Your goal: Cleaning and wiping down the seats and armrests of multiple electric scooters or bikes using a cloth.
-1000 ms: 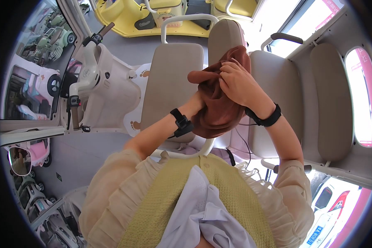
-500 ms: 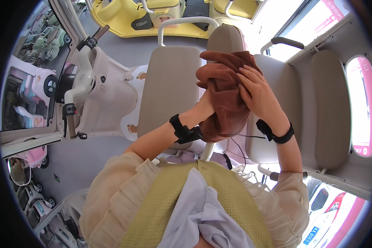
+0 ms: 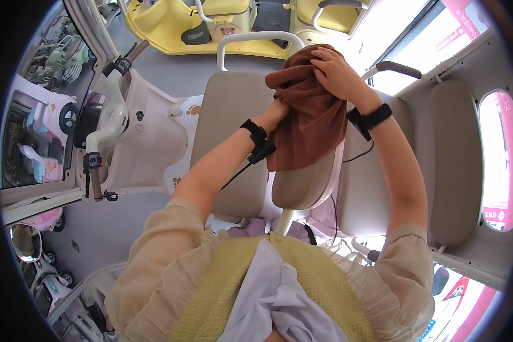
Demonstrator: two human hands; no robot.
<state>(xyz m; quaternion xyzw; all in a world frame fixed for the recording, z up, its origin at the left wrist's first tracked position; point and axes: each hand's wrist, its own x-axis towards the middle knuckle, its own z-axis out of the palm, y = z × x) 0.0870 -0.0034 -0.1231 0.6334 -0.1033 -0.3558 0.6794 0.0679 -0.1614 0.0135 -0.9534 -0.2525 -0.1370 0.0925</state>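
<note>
A reddish-brown cloth (image 3: 310, 122) hangs in loose folds over a beige padded seat backrest (image 3: 305, 185). The backrest's near end shows below the cloth. My right hand (image 3: 342, 74) lies on the far end of the cloth, its fingers curled over the top and pressing into the fabric. My left hand (image 3: 276, 113) is at the cloth's left side, closed on a fold, its fingertips hidden by the fabric. Both wrists wear black bands with a small dark device, and thin black cables hang from them.
A beige seat cushion (image 3: 236, 102) is left of the backrest, with a white tubular rail (image 3: 256, 37) behind it. Handlebars (image 3: 105, 128) stand at the left. On the right are another seat cushion (image 3: 359, 199), a padded back (image 3: 453, 165) and an armrest (image 3: 399, 69). A yellow vehicle (image 3: 171, 28) stands beyond.
Both hands have moved farther away, toward the backrest's far end, carrying the cloth along. The bunched cloth now spreads over the far end, and the near end of the backrest is uncovered.
</note>
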